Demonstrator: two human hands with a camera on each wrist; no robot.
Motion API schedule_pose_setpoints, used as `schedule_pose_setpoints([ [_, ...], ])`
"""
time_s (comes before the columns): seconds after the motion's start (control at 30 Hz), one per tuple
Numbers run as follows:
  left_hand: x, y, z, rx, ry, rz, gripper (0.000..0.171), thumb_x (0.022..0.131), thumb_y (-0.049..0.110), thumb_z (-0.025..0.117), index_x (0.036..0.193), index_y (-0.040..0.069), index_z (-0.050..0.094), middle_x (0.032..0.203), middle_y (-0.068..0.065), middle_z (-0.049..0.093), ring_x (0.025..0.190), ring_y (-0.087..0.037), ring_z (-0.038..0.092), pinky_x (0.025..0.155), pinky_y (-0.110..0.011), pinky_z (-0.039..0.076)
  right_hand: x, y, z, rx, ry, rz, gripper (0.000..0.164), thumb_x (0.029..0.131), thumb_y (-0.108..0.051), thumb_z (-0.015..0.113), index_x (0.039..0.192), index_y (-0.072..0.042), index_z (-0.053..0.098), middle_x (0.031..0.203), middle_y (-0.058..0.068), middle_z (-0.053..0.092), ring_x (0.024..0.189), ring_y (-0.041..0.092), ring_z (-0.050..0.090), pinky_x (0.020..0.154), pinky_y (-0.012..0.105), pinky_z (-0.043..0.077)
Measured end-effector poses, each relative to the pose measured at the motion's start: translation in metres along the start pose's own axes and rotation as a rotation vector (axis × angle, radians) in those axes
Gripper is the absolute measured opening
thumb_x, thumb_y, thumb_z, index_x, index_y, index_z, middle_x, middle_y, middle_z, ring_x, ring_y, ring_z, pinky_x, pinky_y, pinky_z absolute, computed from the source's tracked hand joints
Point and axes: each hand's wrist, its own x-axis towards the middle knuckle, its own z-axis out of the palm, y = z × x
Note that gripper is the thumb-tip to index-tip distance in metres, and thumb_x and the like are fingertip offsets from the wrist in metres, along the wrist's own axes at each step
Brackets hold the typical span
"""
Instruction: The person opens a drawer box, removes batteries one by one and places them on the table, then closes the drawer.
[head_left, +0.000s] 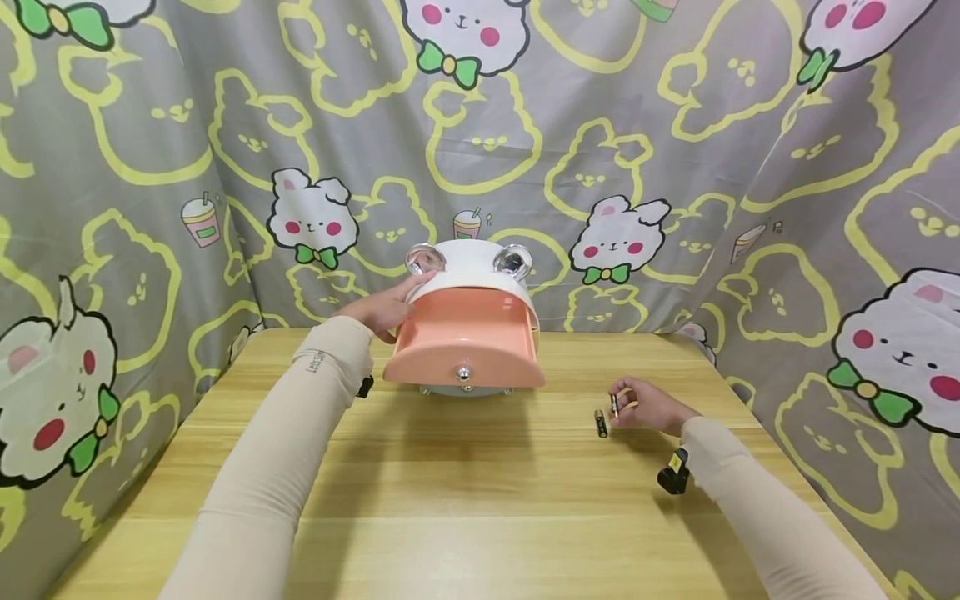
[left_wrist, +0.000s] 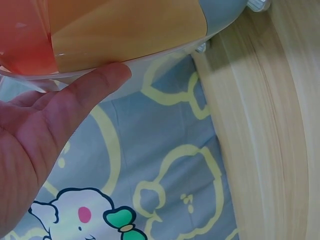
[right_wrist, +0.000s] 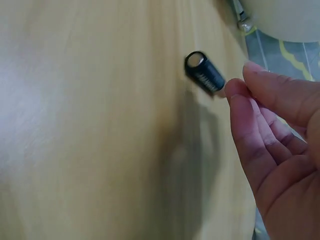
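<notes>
A white animal-shaped storage box [head_left: 468, 258] with silvery round eyes stands at the table's back, its coral drawer [head_left: 463, 358] pulled out. My left hand [head_left: 386, 308] rests against the box's left side, a finger reaching toward the eye. In the left wrist view, the left thumb [left_wrist: 100, 82] lies straight along the box's edge; the other fingers are mostly hidden. To the right, my right hand [head_left: 648, 406] pinches a small battery [head_left: 614, 406] between thumb and fingertips. Just left of those fingers is another dark battery [head_left: 601, 423]. A black battery [right_wrist: 205, 73] shows beside the right fingertips [right_wrist: 237, 89].
The wooden table [head_left: 465, 533] carries the box and batteries. A grey curtain [head_left: 487, 125] with cartoon rabbits hangs behind and on both sides. A black wrist camera [head_left: 673, 472] sits under the right sleeve.
</notes>
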Motion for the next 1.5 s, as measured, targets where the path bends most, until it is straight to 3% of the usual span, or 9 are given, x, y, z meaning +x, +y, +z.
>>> schedule_pose_setpoints([
  [0.33,0.001,-0.001,-0.004,0.0,-0.001,0.003,0.071,0.102,0.005,0.028,0.153,0.046,0.001,0.161,-0.008,-0.005,0.12,-0.036,0.044,0.071,-0.043,0.056,-0.001,0.012,-0.001,-0.172,0.037,-0.002,0.052,0.074,0.005,0.08,0.113,0.012,0.045,0.081,0.006,0.05,0.075,0.018,0.051,0.059,0.023,0.047],
  [0.63,0.001,-0.003,-0.002,-0.036,0.002,-0.003,0.072,0.101,0.005,0.03,0.154,0.045,0.002,0.159,-0.011,0.004,0.118,-0.035,0.044,0.072,-0.044,0.055,-0.002,0.01,0.004,-0.372,0.057,0.023,0.045,0.074,-0.003,0.083,0.107,0.006,0.053,0.077,0.005,0.051,0.07,0.018,0.051,0.059,0.026,0.047],
  [0.87,0.002,-0.005,-0.001,-0.011,0.003,0.005,0.07,0.102,0.005,0.027,0.154,0.044,0.001,0.16,-0.01,-0.002,0.12,-0.037,0.043,0.071,-0.044,0.055,-0.001,0.008,0.01,-0.486,0.068,0.026,0.04,0.076,-0.008,0.083,0.104,0.003,0.057,0.073,0.002,0.052,0.067,0.016,0.049,0.062,0.027,0.043],
  [1.13,0.002,-0.003,-0.001,0.018,0.014,0.008,0.07,0.101,0.006,0.027,0.154,0.045,0.001,0.161,-0.007,-0.006,0.123,-0.038,0.041,0.068,-0.042,0.056,0.0,0.011,0.012,-0.511,0.076,0.057,0.04,0.077,-0.01,0.083,0.104,0.001,0.057,0.074,0.002,0.051,0.067,0.016,0.049,0.064,0.03,0.042],
  [1.33,0.003,-0.004,-0.001,0.046,0.013,0.018,0.068,0.103,0.009,0.029,0.153,0.047,0.002,0.161,-0.003,-0.012,0.133,-0.039,0.03,0.067,-0.041,0.055,-0.002,0.009,0.011,-0.502,0.073,0.07,0.043,0.078,-0.014,0.083,0.107,0.001,0.055,0.074,0.002,0.053,0.067,0.015,0.05,0.064,0.028,0.043],
  [1.5,0.003,-0.002,-0.001,0.039,0.012,0.001,0.069,0.103,0.009,0.028,0.153,0.048,0.002,0.161,-0.001,-0.012,0.133,-0.038,0.029,0.065,-0.04,0.055,-0.006,0.003,0.011,-0.545,0.117,0.068,0.044,0.086,-0.019,0.076,0.114,0.004,0.053,0.079,0.004,0.058,0.066,0.017,0.055,0.064,0.033,0.047],
])
